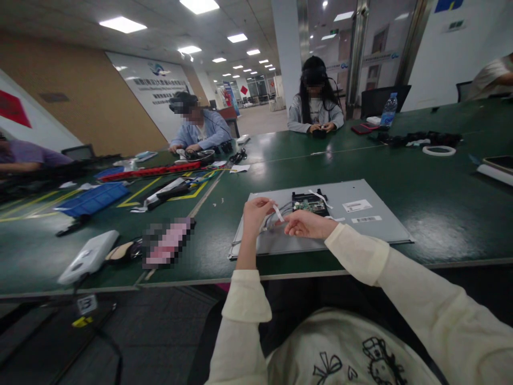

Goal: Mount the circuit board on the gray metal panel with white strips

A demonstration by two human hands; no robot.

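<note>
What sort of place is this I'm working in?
Probably a shared office-style workroom: people seated around a long green table, a grey panel with a circuit board on it, and a blue bin.

Ceiling panels bright overhead; pale glare on the green tabletop. Carpet below dim. View stretched, soft toward edges.

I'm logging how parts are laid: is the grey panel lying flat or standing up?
Lying flat: the grey panel rests on the green table, its labels and circuit board facing up.
</note>
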